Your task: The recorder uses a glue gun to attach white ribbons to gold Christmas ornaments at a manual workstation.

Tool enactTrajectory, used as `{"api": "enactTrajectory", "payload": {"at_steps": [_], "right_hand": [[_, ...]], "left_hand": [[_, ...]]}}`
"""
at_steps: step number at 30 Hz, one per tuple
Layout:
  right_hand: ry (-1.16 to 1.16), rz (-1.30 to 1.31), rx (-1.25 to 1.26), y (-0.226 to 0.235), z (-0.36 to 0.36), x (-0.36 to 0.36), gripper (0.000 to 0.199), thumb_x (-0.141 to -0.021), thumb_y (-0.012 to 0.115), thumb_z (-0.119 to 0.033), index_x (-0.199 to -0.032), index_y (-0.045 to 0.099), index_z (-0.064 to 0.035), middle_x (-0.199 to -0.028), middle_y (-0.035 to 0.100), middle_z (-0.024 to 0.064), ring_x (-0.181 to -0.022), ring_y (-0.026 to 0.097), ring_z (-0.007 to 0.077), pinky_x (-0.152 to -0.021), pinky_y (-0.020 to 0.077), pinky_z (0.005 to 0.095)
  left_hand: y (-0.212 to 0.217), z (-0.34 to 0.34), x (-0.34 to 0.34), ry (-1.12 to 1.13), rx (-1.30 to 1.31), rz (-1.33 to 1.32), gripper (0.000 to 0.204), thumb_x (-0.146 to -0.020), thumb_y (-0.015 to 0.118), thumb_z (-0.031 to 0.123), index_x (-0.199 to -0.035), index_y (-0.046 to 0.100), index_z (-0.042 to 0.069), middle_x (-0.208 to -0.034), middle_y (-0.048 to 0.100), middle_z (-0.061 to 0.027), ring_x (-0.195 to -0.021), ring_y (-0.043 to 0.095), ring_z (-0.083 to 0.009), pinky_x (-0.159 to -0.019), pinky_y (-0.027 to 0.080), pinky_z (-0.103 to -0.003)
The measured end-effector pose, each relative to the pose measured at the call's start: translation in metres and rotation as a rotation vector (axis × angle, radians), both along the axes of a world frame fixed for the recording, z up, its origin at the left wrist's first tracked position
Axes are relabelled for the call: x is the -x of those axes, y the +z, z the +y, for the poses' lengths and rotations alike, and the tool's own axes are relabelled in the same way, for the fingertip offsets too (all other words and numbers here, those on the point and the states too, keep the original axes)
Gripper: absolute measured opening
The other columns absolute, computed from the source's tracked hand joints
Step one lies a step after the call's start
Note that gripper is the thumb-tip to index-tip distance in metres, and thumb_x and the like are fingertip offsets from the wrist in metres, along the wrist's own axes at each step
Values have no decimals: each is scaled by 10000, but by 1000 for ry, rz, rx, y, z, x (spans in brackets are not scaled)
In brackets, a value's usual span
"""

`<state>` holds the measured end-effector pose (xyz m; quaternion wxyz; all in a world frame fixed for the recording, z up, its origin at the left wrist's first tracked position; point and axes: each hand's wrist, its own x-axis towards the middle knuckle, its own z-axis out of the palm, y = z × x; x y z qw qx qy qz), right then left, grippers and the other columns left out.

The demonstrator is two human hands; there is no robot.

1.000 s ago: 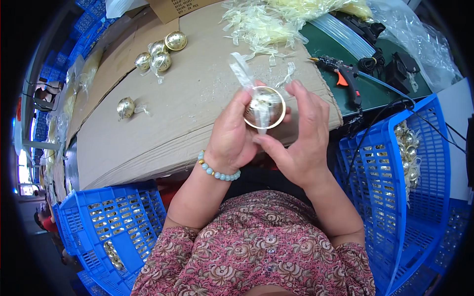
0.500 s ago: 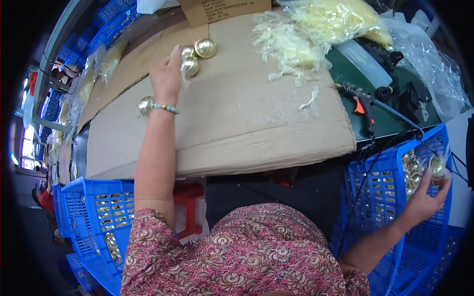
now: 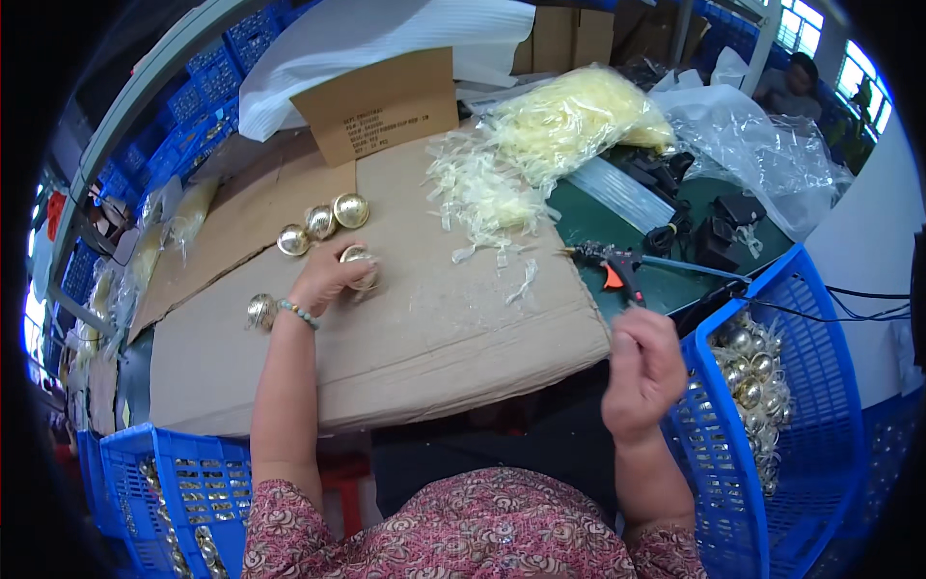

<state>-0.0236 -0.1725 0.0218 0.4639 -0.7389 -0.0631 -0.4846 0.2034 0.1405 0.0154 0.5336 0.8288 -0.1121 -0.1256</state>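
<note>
My left hand [image 3: 323, 282] is closed around a gold ball ornament [image 3: 361, 262] just above the cardboard sheet [image 3: 424, 367]. Beyond it, three more shiny balls sit in a slanting row, the farthest one [image 3: 350, 210] on the right. Another gold ball [image 3: 261, 311] lies to the left of my beaded wrist. My right hand [image 3: 644, 372], a little blurred, is raised with curled fingers and shows nothing in them. Right beyond it, a black glue gun [image 3: 612, 267] with an orange trigger lies on the green tabletop [image 3: 588, 212].
Pale yellow ribbon pieces [image 3: 487, 193] lie loose beside a full plastic bag [image 3: 588, 116]. At the right stands a blue crate [image 3: 815, 405] holding gold balls; another blue crate [image 3: 183, 482] is at lower left. Cables [image 3: 820, 314] cross the right crate. A brown carton flap [image 3: 376, 106] stands behind.
My right hand has left the right crate, no longer holding its gold ball, and come up beside the glue gun. My left hand has drawn nearer with a ball, leaving three in a row.
</note>
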Motion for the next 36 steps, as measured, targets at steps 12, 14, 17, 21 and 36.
{"api": "enactTrajectory", "payload": {"at_steps": [12, 14, 17, 21, 36], "right_hand": [[256, 124, 23, 5, 49, -93, 434, -747, 700, -45, -1156, 561, -6, -1054, 576, 89, -843, 544, 163, -771, 451, 272], [231, 92, 84, 1, 49, -92, 424, -737, 708, -47, -1138, 580, -4, -1050, 583, 98, -850, 551, 176, -770, 452, 276], [340, -68, 208, 6, 42, -70, 234, -787, 664, -53, -1007, 632, 18, -996, 597, 113, -873, 555, 189, -765, 445, 277], [424, 18, -195, 3, 22, -66, 198, -873, 576, -78, -1034, 625, 27, -1054, 575, 76, -884, 519, 133, -793, 439, 265], [690, 313, -662, -9, 36, -97, 118, -840, 658, -46, -944, 607, -23, -934, 630, 44, -859, 580, 107, -757, 469, 234]], "left_hand": [[14, -121, 62, -292, 953, 371, 284, -971, 461, 378, -1062, 535, 120, -934, 613, -60, -855, 595, -169, -758, 497, -334], [18, -131, 72, -234, 990, 382, 302, -993, 400, 384, -1040, 543, 122, -891, 619, -58, -825, 602, -176, -729, 506, -333], [4, -130, 66, -197, 1042, 400, 315, -990, 401, 386, -1050, 545, 112, -893, 633, -74, -786, 628, -183, -677, 527, -332], [1, -131, 71, -252, 1006, 494, 257, -975, 455, 344, -1010, 530, 101, -953, 628, -85, -844, 626, -169, -677, 522, -350], [-5, -130, 78, -364, 1122, 644, 286, -930, 490, 182, -1129, 552, -14, -1037, 618, -125, -920, 616, -210, -839, 512, -367]]}}
